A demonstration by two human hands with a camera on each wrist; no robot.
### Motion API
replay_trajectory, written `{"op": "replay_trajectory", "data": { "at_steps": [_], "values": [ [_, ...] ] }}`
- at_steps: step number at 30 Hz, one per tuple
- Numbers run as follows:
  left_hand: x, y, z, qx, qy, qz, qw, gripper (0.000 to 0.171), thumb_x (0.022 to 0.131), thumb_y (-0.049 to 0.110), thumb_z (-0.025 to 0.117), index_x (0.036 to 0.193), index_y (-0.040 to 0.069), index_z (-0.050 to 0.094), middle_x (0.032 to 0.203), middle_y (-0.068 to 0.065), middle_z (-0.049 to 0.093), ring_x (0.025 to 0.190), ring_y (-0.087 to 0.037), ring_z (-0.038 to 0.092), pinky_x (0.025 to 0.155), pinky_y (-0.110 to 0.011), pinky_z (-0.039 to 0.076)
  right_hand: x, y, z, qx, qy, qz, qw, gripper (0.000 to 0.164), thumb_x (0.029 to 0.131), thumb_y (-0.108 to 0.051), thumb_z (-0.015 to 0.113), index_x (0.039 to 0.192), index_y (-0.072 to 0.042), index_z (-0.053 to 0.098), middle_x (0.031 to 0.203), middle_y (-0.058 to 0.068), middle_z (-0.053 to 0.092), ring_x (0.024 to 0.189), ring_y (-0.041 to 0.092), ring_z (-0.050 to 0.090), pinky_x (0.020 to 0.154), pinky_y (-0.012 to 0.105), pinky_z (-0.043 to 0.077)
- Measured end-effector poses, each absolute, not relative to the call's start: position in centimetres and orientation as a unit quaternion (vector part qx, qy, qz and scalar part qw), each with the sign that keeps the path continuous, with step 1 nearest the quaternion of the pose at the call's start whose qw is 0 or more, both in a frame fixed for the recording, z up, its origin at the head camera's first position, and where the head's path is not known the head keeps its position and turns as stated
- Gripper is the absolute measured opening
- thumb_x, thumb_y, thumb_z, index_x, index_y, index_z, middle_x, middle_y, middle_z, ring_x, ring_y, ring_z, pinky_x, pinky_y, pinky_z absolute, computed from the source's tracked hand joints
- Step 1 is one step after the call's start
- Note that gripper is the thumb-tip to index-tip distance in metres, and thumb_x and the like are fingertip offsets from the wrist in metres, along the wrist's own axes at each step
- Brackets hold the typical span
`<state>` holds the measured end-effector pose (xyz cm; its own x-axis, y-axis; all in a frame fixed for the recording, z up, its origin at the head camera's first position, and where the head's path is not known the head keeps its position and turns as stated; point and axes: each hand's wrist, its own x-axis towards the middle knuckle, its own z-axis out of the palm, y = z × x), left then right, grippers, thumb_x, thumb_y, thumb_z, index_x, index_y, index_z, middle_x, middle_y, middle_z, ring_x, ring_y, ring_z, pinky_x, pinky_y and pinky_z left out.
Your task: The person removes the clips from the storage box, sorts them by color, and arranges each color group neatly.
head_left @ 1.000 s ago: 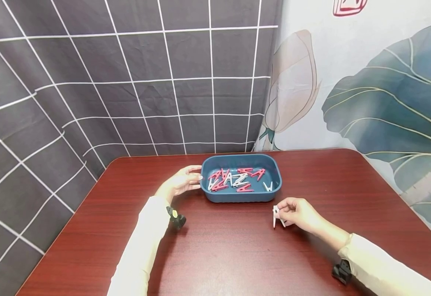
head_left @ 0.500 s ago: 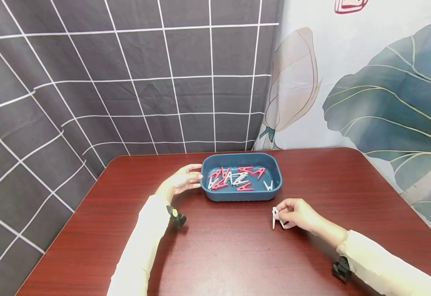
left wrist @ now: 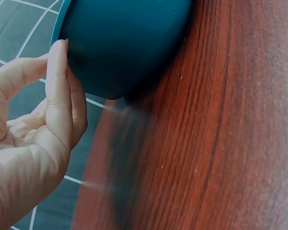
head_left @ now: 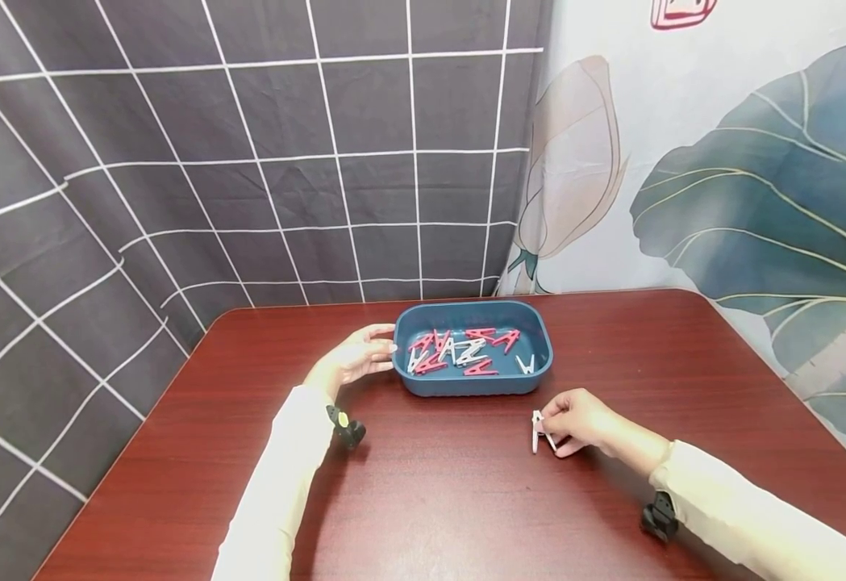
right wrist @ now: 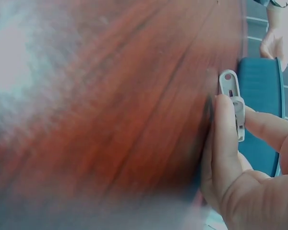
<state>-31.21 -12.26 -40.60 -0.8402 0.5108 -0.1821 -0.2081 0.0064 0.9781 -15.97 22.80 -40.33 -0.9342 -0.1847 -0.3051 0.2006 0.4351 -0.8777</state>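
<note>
A dark red wooden table [head_left: 466,500] fills the near part of the scene, with a grey grid-patterned cloth [head_left: 212,161] hung behind it on the left and a cloth printed with large green leaves [head_left: 756,177] on the right. A blue plastic tray [head_left: 531,319] sits near the far middle of the table and holds a loose pile of pink and white clothespins [head_left: 462,353]. The person's 2 arms in pale sleeves [head_left: 277,484] reach in from the near edge. The left hand [head_left: 353,355] rests at the left end of the tray, its fingers [left wrist: 57,86] nearly straight and touching the tray's outer wall without curling round anything. The right hand [head_left: 578,421] lies on the table just near and right of the tray, its thumb and fingers curled to pinch 1 white clothespin [head_left: 536,430], which stands roughly upright just left of the hand; whether its lower tip touches the tabletop cannot be told. The right wrist view shows the pin gripped along its length between thumb and forefinger, tip pointing away from the palm.
</note>
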Motion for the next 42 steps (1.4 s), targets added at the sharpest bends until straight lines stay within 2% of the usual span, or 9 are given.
{"op": "replay_trajectory", "data": {
  "at_steps": [6,14,19,22,25,28,31,37,42],
  "values": [
    [-31.4,-12.4,-40.8,0.106,0.657,0.697,0.268,0.055,0.095,-0.004,0.047,0.146,0.000,0.026,0.094,0.000,0.064,0.089,-0.011,0.063,0.085,-0.030,0.054,-16.1,22.6,-40.2,0.015,0.833,-0.520,0.187,0.011,0.080,-0.002,0.063,0.086,0.007,0.059,0.065,0.002,0.058,0.059,0.011,0.056,0.055,0.030,0.057],
    [-31.0,-12.4,-40.7,0.130,0.666,0.688,0.257,0.051,0.095,-0.002,0.048,0.143,0.000,0.031,0.123,-0.017,0.056,0.093,-0.013,0.064,0.093,-0.035,0.051,-16.1,23.1,-39.0,0.016,0.872,-0.466,0.147,0.017,0.079,-0.006,0.070,0.085,0.005,0.058,0.066,0.005,0.057,0.057,0.013,0.056,0.056,0.032,0.057],
    [-30.8,-12.3,-40.7,0.132,0.663,0.691,0.256,0.050,0.096,-0.003,0.048,0.143,0.000,0.032,0.128,-0.021,0.054,0.094,-0.013,0.064,0.092,-0.035,0.051,-17.1,24.1,-37.0,-0.037,0.919,-0.381,0.089,0.016,0.080,-0.011,0.071,0.086,0.001,0.062,0.062,0.003,0.055,0.055,0.013,0.056,0.053,0.029,0.053],
    [-30.4,-12.4,-40.4,0.145,0.664,0.688,0.254,0.050,0.095,-0.002,0.048,0.143,0.001,0.033,0.135,-0.026,0.048,0.098,-0.014,0.064,0.091,-0.033,0.051,-18.2,24.6,-35.4,-0.115,0.941,-0.316,0.031,0.011,0.080,-0.011,0.071,0.084,-0.003,0.064,0.067,0.000,0.061,0.060,0.012,0.056,0.054,0.027,0.048],
    [-30.6,-12.7,-40.6,0.167,0.666,0.683,0.249,0.052,0.095,-0.003,0.049,0.144,0.001,0.032,0.138,-0.027,0.045,0.100,-0.013,0.064,0.091,-0.032,0.051,-19.6,25.0,-34.1,-0.210,0.943,-0.254,-0.039,0.008,0.079,-0.008,0.072,0.084,-0.005,0.066,0.075,-0.001,0.066,0.067,0.012,0.058,0.061,0.030,0.050],
    [-30.9,-13.0,-40.8,0.162,0.667,0.683,0.248,0.052,0.095,-0.003,0.049,0.144,0.001,0.031,0.129,-0.021,0.054,0.099,-0.013,0.064,0.092,-0.033,0.051,-21.1,24.9,-33.4,-0.278,0.935,-0.202,-0.085,0.010,0.079,-0.005,0.072,0.087,-0.005,0.067,0.081,0.001,0.065,0.074,0.016,0.059,0.069,0.035,0.052],
    [-31.1,-13.1,-40.8,0.145,0.671,0.684,0.247,0.051,0.095,-0.001,0.049,0.143,0.001,0.032,0.121,-0.013,0.058,0.097,-0.013,0.063,0.094,-0.035,0.050,-22.3,24.5,-33.2,-0.323,0.927,-0.164,-0.099,0.015,0.078,-0.002,0.073,0.092,-0.004,0.067,0.088,0.004,0.064,0.082,0.021,0.060,0.075,0.040,0.052],
    [-30.8,-12.9,-40.5,0.138,0.678,0.678,0.249,0.049,0.096,-0.001,0.048,0.143,0.003,0.033,0.127,-0.016,0.055,0.097,-0.013,0.063,0.095,-0.036,0.049,-24.2,23.7,-34.0,-0.395,0.908,-0.105,-0.096,0.027,0.072,0.006,0.076,0.094,-0.007,0.069,0.091,0.006,0.064,0.085,0.022,0.060,0.074,0.038,0.054],
    [-31.1,-12.4,-40.5,0.122,0.662,0.694,0.257,0.053,0.095,-0.005,0.046,0.144,0.000,0.028,0.098,0.000,0.066,0.091,-0.011,0.064,0.090,-0.035,0.052,-25.3,23.0,-34.4,-0.428,0.901,-0.045,-0.045,0.030,0.072,0.007,0.075,0.097,-0.008,0.070,0.097,0.006,0.064,0.094,0.024,0.060,0.077,0.039,0.054]
  ]
}}
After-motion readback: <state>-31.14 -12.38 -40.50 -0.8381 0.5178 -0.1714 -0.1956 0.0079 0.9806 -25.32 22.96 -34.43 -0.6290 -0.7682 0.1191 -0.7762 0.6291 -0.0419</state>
